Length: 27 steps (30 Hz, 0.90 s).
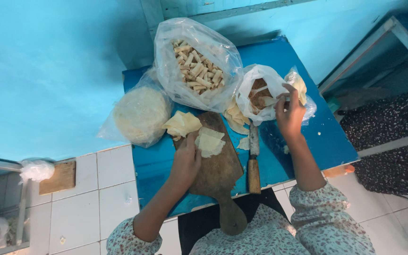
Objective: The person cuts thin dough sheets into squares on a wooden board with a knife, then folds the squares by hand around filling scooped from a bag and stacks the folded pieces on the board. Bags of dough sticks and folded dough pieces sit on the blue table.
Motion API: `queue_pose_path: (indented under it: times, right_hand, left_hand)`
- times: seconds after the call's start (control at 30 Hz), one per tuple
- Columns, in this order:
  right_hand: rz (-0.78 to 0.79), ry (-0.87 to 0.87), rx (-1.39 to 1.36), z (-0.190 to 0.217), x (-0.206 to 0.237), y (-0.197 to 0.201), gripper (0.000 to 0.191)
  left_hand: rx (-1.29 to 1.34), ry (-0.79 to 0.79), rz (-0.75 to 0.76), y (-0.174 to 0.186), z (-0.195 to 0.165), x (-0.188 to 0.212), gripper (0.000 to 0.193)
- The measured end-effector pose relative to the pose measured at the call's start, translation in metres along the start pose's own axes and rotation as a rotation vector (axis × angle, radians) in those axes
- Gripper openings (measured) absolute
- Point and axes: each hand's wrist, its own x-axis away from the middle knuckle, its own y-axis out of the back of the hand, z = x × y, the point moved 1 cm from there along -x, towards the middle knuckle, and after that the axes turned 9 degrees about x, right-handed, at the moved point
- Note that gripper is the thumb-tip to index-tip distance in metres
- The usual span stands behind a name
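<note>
Left hand (185,160) lies flat, fingers loose, pressing a pale dough sheet (210,141) on the wooden board (218,165). A knife (253,160) sits between the hands. Right hand (290,113) pinches filling at the small white bag (256,92).

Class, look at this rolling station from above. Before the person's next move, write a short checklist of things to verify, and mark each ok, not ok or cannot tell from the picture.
1. A wrapper sheet lies flat on the wooden cutting board: ok.
2. The left hand steadies that sheet: ok, its fingers rest at its edge.
3. The right hand has filling: cannot tell; it is at the mouth of the small filling bag.
4. The knife is out of the hands' way: ok, it lies beside the board.
5. Spare wrappers are near: ok.
6. The bag of finished rolls is open: ok.
</note>
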Motion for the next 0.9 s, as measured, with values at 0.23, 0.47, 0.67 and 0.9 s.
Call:
queue_pose_path:
  times: [0.23,0.47,0.67,0.9]
  right_hand:
    - [-0.023,-0.033,-0.027,0.0,0.0,0.0,0.034]
    - [-0.03,-0.015,0.016,0.001,-0.001,0.0,0.037]
    - [-0.016,-0.029,0.015,0.003,-0.001,0.001,0.038]
    - [-0.033,-0.024,-0.008,0.004,0.0,0.001,0.038]
  left_hand:
    - [0.057,0.006,-0.009,-0.001,0.0,0.0,0.051]
    - [0.055,0.079,0.056,0.0,-0.001,-0.003,0.055]
    - [0.069,0.054,0.047,0.005,-0.01,-0.002,0.059]
    - [0.072,0.015,0.029,0.006,-0.012,-0.003,0.059]
